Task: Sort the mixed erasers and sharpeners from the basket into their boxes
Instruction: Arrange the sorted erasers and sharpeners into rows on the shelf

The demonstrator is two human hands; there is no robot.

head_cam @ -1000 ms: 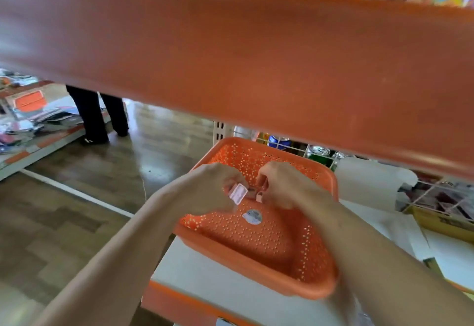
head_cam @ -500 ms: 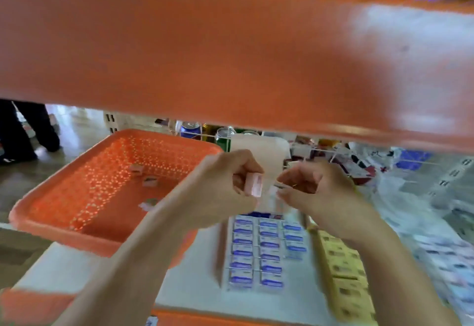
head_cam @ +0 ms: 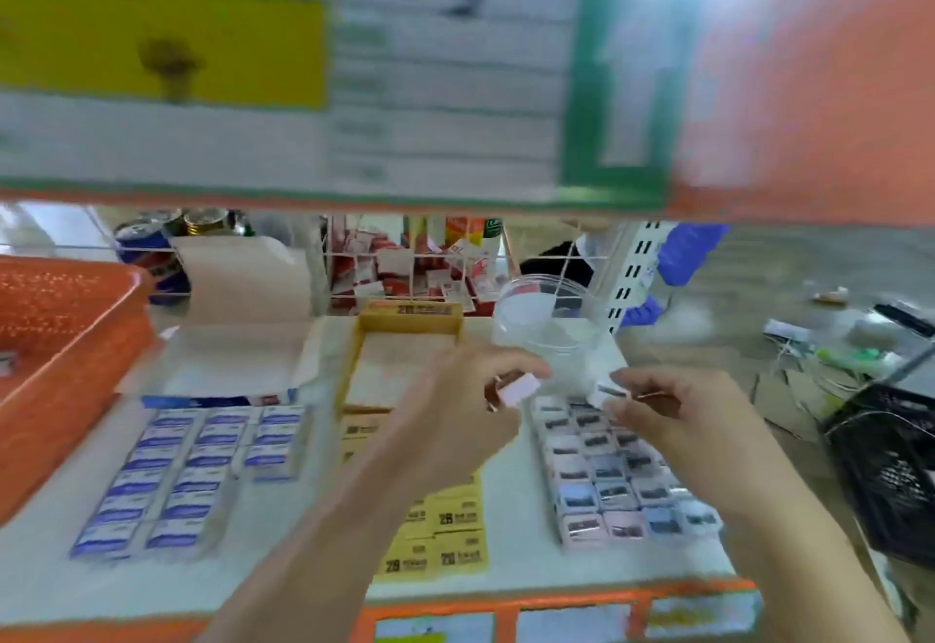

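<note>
Holding two pieces at the sharpener box's [head_cam: 582, 543] far end.
Left hand [head_cam: 455, 407] is pinching a pink block [head_cam: 517, 388], right hand [head_cam: 673, 412] a sharpener [head_cam: 607, 393], for sorting there.

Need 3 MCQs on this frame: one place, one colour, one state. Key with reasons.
1. Where is the orange basket? A) far left B) far right C) centre
2. What colour is the middle box? A) green B) yellow C) black
3. What is the left hand doing? A) lying flat B) gripping the basket C) pinching a small pale block
Key: 1 A, it is cut off by the left edge; 2 B, its walls are yellow; 3 C, thumb and fingers close on the block above the boxes.
</note>
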